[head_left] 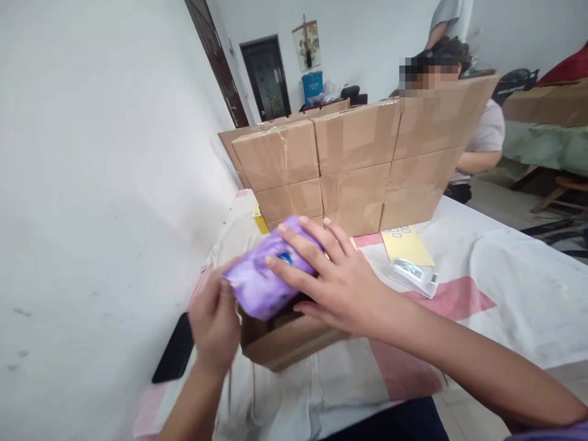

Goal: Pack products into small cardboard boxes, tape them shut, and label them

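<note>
A shiny purple package [261,278] with a small blue mark is tilted over a brown cardboard box [294,343] whose dark inside shows beneath it. My left hand [215,318] grips the package's left end between thumb and fingers. Across its top and right side lies my right hand [326,275], with the fingers spread over the purple surface and the thumb low by the box. Both hands touch the package. The right hand's palm side is hidden.
Stacked taped cartons [353,171] stand behind the box. A white tape dispenser [413,277] and a yellow sheet [407,246] lie at right, a black tablet-like object [174,349] at left. A person [487,135] is beyond the cartons. A wall borders the left.
</note>
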Available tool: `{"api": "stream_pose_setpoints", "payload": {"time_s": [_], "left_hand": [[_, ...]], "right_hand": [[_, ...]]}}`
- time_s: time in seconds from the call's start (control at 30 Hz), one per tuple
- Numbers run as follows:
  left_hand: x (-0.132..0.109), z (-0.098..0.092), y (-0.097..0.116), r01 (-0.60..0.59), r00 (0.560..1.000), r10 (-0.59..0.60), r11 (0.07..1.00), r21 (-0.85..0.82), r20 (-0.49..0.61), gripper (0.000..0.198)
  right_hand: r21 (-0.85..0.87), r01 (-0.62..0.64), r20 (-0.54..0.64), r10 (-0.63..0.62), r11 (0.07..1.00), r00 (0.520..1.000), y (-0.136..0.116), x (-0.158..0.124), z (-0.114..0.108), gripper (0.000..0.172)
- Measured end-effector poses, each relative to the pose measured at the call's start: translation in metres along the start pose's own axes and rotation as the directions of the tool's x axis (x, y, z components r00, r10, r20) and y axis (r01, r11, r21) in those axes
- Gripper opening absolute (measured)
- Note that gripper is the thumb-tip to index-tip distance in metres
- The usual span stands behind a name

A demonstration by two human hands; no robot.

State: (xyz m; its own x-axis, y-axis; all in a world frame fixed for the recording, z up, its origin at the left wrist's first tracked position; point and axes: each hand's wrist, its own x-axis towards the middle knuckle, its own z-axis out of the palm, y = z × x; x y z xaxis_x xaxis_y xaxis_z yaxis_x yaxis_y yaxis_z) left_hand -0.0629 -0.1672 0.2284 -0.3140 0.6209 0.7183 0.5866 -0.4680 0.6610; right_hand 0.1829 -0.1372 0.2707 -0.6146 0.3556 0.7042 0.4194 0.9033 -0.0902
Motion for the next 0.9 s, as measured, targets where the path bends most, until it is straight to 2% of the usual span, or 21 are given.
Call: {"api": "stream_pose_setpoints", "payload": {"time_s": [0.03, 0.07, 0.13, 0.17, 0.2, 0.23, 0.27, 0.33, 0.4, 0.43, 0.5, 0.63, 0.73, 0.8, 0.9], "left_hand": [[-0.01, 0.003, 0.005, -0.11, 0.987, 0.108, 0.994, 0.009, 0.119, 0.025], [-0.018, 0.005, 0.008, -0.233, 0.942, 0.23, 0.972, -0.018, 0.244, 0.03], [-0.024, 0.005, 0.011, -0.426, 0.778, 0.449, 0.891, -0.158, 0.44, 0.039], [-0.024, 0.003, 0.011, -0.475, 0.701, 0.515, 0.853, -0.215, 0.494, 0.042], [-0.024, 0.001, 0.011, -0.499, 0.654, 0.541, 0.834, -0.235, 0.529, 0.044], [-0.025, -0.002, 0.011, -0.506, 0.644, 0.53, 0.836, -0.212, 0.552, 0.045], [-0.027, -0.006, 0.01, -0.505, 0.66, 0.492, 0.85, -0.15, 0.568, 0.047], [-0.036, -0.013, 0.006, -0.489, 0.733, 0.382, 0.871, 0.045, 0.563, 0.063], [-0.052, -0.018, -0.002, -0.469, 0.808, 0.299, 0.848, 0.247, 0.508, 0.08], [-0.061, -0.019, -0.006, -0.464, 0.832, 0.28, 0.824, 0.326, 0.478, 0.08], [-0.078, -0.02, -0.015, -0.457, 0.861, 0.267, 0.778, 0.431, 0.433, 0.067], [-0.101, -0.018, -0.017, -0.468, 0.866, 0.291, 0.758, 0.454, 0.406, 0.033], [-0.109, -0.018, -0.012, -0.502, 0.847, 0.352, 0.777, 0.379, 0.399, 0.019], [-0.113, -0.018, -0.011, -0.509, 0.841, 0.38, 0.799, 0.322, 0.385, 0.017], [-0.116, -0.019, -0.019, -0.498, 0.841, 0.386, 0.826, 0.265, 0.379, 0.018]], "right_hand": [[-0.019, 0.001, 0.036, -0.001, 1.0, 0.999, -0.001, -0.002, 0.001, 0.069], [-0.035, 0.002, 0.078, 0.001, 0.999, 0.997, -0.002, -0.005, 0.002, 0.071], [-0.048, 0.006, 0.169, 0.003, 0.999, 0.986, -0.004, -0.012, -0.001, 0.068], [-0.05, 0.011, 0.209, 0.0, 0.999, 0.978, -0.004, -0.015, -0.002, 0.063], [-0.055, 0.017, 0.236, -0.003, 0.998, 0.972, -0.003, -0.017, -0.004, 0.056], [-0.067, 0.022, 0.251, -0.005, 0.998, 0.968, -0.002, -0.019, -0.005, 0.049], [-0.08, 0.022, 0.254, -0.001, 0.997, 0.967, -0.001, -0.019, -0.005, 0.043], [-0.087, -0.014, 0.239, 0.034, 0.996, 0.97, 0.004, -0.019, -0.004, 0.039], [-0.061, -0.087, 0.209, 0.097, 0.994, 0.973, 0.011, -0.019, -0.001, 0.042], [-0.042, -0.128, 0.191, 0.133, 0.991, 0.972, 0.014, -0.019, 0.0, 0.044], [-0.01, -0.223, 0.149, 0.222, 0.975, 0.964, 0.019, -0.017, 0.002, 0.047], [0.074, -0.44, 0.103, 0.432, 0.895, 0.896, 0.022, -0.01, 0.001, 0.061], [0.189, -0.542, 0.093, 0.535, 0.819, 0.84, 0.018, -0.005, 0.001, 0.06], [0.333, -0.537, 0.095, 0.539, 0.775, 0.837, 0.016, -0.003, 0.0, 0.059], [0.512, -0.468, 0.175, 0.446, 0.721, 0.878, 0.014, -0.001, 0.0, 0.057]]}}
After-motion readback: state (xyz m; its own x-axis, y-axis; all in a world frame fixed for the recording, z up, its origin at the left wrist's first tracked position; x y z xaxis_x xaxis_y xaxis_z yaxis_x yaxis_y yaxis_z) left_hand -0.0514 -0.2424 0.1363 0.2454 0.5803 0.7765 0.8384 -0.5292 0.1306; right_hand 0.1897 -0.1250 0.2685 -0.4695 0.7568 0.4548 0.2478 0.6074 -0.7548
